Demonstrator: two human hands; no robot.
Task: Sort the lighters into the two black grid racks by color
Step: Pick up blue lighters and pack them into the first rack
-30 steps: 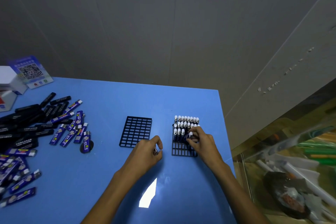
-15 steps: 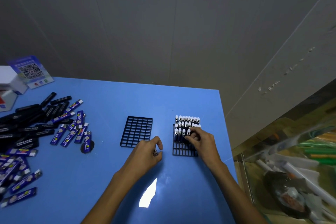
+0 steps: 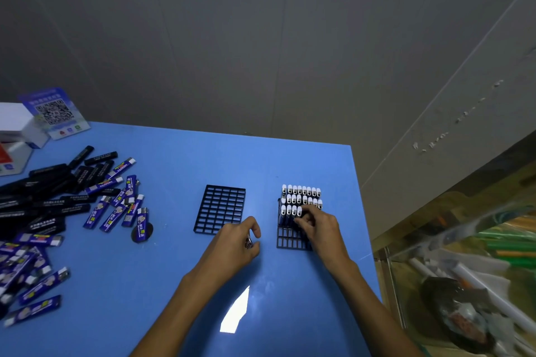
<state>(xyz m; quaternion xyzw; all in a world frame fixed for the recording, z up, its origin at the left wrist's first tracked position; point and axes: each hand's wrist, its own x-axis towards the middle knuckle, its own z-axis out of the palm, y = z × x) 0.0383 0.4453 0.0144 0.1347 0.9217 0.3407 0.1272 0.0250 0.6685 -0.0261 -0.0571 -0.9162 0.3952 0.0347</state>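
Curled over the right-hand rack [image 3: 291, 238], the right hand [image 3: 319, 226] pinches a blue lighter [image 3: 298, 213] standing in its third row, beside the upright blue ones filling the two far rows. Left of that rack, the left hand [image 3: 232, 246] rests on the blue table [image 3: 174, 159], fingers clenched around lighters whose metal tips [image 3: 249, 242] peek out. Further left sits the bare rack [image 3: 219, 209], then loose blue lighters [image 3: 116, 211] and black lighters [image 3: 43, 194].

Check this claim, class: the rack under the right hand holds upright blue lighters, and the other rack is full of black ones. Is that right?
Not quite. The head view shows the other rack empty, with no lighters in it. The rack under the right hand does hold upright blue lighters.
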